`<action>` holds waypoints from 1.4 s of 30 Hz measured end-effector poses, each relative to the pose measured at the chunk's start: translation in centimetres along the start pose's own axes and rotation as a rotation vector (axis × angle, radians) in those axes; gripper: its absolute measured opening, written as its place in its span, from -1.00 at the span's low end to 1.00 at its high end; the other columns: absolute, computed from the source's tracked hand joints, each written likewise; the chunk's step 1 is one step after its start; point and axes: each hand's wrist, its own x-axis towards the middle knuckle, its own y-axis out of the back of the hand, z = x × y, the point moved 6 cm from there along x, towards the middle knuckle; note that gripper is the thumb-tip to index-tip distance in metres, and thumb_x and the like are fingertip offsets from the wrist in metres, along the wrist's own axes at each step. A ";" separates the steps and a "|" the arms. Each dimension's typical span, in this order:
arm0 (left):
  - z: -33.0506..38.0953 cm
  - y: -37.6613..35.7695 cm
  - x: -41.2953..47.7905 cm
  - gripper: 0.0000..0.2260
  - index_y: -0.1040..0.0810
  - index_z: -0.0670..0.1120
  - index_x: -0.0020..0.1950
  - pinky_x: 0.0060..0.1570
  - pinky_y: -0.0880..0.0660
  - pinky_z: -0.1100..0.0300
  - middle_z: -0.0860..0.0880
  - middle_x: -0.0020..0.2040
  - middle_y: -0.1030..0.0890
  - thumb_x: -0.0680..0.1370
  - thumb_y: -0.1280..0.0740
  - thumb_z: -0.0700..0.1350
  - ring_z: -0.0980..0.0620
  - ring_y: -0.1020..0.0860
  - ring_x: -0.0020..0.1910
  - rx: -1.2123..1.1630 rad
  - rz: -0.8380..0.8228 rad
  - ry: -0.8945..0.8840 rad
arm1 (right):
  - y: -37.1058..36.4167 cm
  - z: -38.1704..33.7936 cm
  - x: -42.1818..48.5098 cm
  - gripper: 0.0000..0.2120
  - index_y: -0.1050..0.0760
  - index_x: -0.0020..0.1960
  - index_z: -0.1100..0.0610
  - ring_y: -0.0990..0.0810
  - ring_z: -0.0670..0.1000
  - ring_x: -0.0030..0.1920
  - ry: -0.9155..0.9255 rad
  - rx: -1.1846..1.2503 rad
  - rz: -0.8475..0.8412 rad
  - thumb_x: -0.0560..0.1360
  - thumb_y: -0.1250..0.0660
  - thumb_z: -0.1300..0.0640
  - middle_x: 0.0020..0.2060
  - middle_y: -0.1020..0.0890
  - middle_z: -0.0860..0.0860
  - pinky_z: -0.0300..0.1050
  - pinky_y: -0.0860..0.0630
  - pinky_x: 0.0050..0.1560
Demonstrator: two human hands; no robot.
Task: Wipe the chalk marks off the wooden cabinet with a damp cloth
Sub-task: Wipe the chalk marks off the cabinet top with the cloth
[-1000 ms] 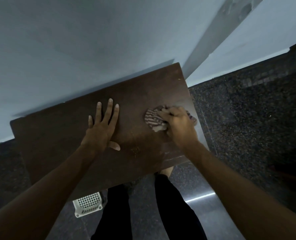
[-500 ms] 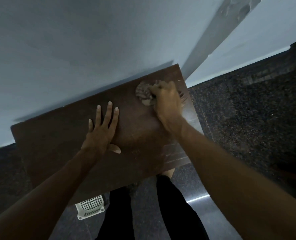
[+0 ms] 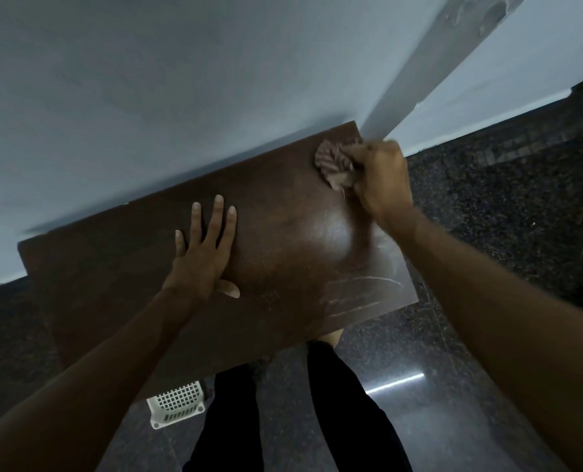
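Gripping a bunched striped cloth [image 3: 332, 160], the right hand [image 3: 378, 178] presses it onto the far right corner of the dark wooden cabinet [image 3: 113, 267], close to where the top meets the wall [image 3: 181, 97]. Its fingers [image 3: 359, 152] are curled shut around the cloth, and a crumpled part of the fabric sticks out to the left of the knuckles and below them. The left hand [image 3: 203, 257] lies flat, palm down, near the middle of the top, well apart from the cloth; its fingers [image 3: 216, 216] are spread and point toward the wall, with the thumb turned out to the right. Faint pale chalk marks [image 3: 361, 294] streak the near right part of the top, between the right forearm and the front edge, and a few thinner scratches show just beside the forearm. A glossy patch of the wood between the two hands catches the light. Below the front edge, the person's legs in black trousers [image 3: 334, 403] stand on a dark speckled floor [image 3: 504, 206], and a white plastic basket [image 3: 177, 403] sits on the floor just left of the legs, partly under the cabinet.
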 end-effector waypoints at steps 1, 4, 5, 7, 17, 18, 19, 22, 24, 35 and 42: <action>0.0 0.0 0.0 0.32 0.47 -0.07 0.57 0.48 0.05 -0.40 -0.05 0.50 0.60 0.31 -0.54 0.25 -0.29 0.46 0.52 -0.001 0.001 0.000 | 0.1 -0.2 1.8 -0.64 -0.67 0.06 0.14 -0.57 0.15 -0.18 0.001 -0.004 -0.007 0.48 -0.30 -0.09 -0.18 -0.64 0.15 -0.06 -0.52 -0.22; 0.0 0.0 0.0 0.32 0.46 -0.08 0.58 0.47 0.01 -0.40 -0.07 0.51 0.58 0.29 -0.53 0.27 -0.30 0.44 0.53 0.021 0.017 0.003 | -0.2 -0.4 4.7 -0.67 -0.65 0.16 0.08 -0.58 0.24 -0.06 0.004 -0.073 -0.037 0.45 -0.46 -0.01 -0.09 -0.63 0.19 0.01 -0.58 -0.13; 0.0 0.0 0.0 0.33 0.46 -0.08 0.58 0.47 0.01 -0.41 -0.06 0.50 0.59 0.28 -0.53 0.28 -0.30 0.44 0.53 0.020 0.020 0.002 | -0.6 -0.2 4.6 -0.69 -0.64 0.17 0.08 -0.58 0.25 -0.05 0.015 -0.074 -0.044 0.46 -0.44 0.02 -0.07 -0.63 0.19 0.01 -0.57 -0.13; 0.0 0.1 0.0 0.33 0.45 -0.07 0.58 0.47 0.00 -0.42 -0.04 0.47 0.61 0.27 -0.54 0.28 -0.30 0.43 0.53 0.012 0.030 -0.008 | -0.8 0.5 3.2 -0.74 -0.64 0.14 0.09 -0.58 0.21 -0.06 0.034 -0.091 -0.051 0.46 -0.38 0.15 -0.08 -0.63 0.15 -0.06 -0.51 -0.18; 0.2 0.1 -0.2 0.32 0.45 -0.07 0.58 0.47 0.04 -0.41 -0.07 0.53 0.55 0.29 -0.52 0.30 -0.30 0.44 0.53 0.000 0.045 -0.027 | -0.1 5.1 -20.7 -0.44 -0.61 0.22 0.20 -0.51 0.16 -0.03 -0.036 -0.016 -0.155 0.25 -0.52 0.47 0.04 -0.63 0.17 -0.12 -0.53 -0.12; 0.1 0.1 -0.2 0.32 0.44 -0.07 0.58 0.46 0.05 -0.42 -0.07 0.53 0.55 0.28 -0.53 0.29 -0.29 0.44 0.53 -0.011 0.047 -0.029 | -0.2 5.7 -22.1 -0.38 -0.61 0.23 0.22 -0.52 0.17 -0.05 -0.077 -0.005 -0.136 0.20 -0.51 0.53 0.03 -0.64 0.17 -0.12 -0.55 -0.14; 0.1 0.1 -0.2 0.33 0.43 -0.06 0.59 0.46 0.05 -0.42 -0.06 0.53 0.55 0.27 -0.54 0.29 -0.29 0.44 0.53 -0.020 0.050 -0.032 | -0.1 5.8 -22.9 -0.36 -0.61 0.22 0.24 -0.53 0.19 -0.06 -0.106 -0.007 -0.124 0.17 -0.49 0.56 0.02 -0.64 0.17 -0.11 -0.56 -0.14; 0.0 0.0 -0.3 0.33 0.42 -0.06 0.59 0.46 0.05 -0.44 -0.04 0.50 0.58 0.26 -0.54 0.27 -0.30 0.43 0.53 -0.019 0.056 -0.039 | -0.1 5.3 -22.6 -0.39 -0.62 0.21 0.25 -0.51 0.17 -0.05 -0.157 0.017 -0.060 0.19 -0.44 0.56 0.02 -0.64 0.17 -0.16 -0.51 -0.10; 0.1 0.0 -0.3 0.32 0.42 -0.07 0.59 0.46 0.04 -0.44 -0.05 0.52 0.56 0.26 -0.53 0.28 -0.31 0.42 0.54 -0.006 0.061 -0.039 | -0.4 5.0 -21.1 -0.41 -0.62 0.22 0.22 -0.51 0.18 -0.03 -0.167 0.056 -0.071 0.22 -0.46 0.52 0.04 -0.63 0.17 -0.09 -0.54 -0.09; 0.1 0.1 -0.3 0.33 0.39 -0.08 0.60 0.45 0.04 -0.45 -0.08 0.56 0.50 0.25 -0.56 0.25 -0.31 0.42 0.54 -0.012 0.061 -0.031 | -1.6 2.4 -4.3 -0.67 -0.60 0.26 0.14 -0.52 0.16 0.05 -0.062 0.028 0.050 0.50 -0.42 0.20 0.02 -0.63 0.14 0.00 -0.58 -0.05; 0.1 0.0 -0.2 0.33 0.38 -0.08 0.61 0.44 0.02 -0.45 -0.09 0.57 0.47 0.25 -0.55 0.27 -0.32 0.40 0.54 0.004 0.082 -0.037 | -0.4 3.8 -15.5 -0.44 -0.58 0.23 0.21 -0.51 0.23 0.00 -0.104 0.026 -0.025 0.25 -0.50 0.44 0.05 -0.59 0.19 0.07 -0.61 -0.15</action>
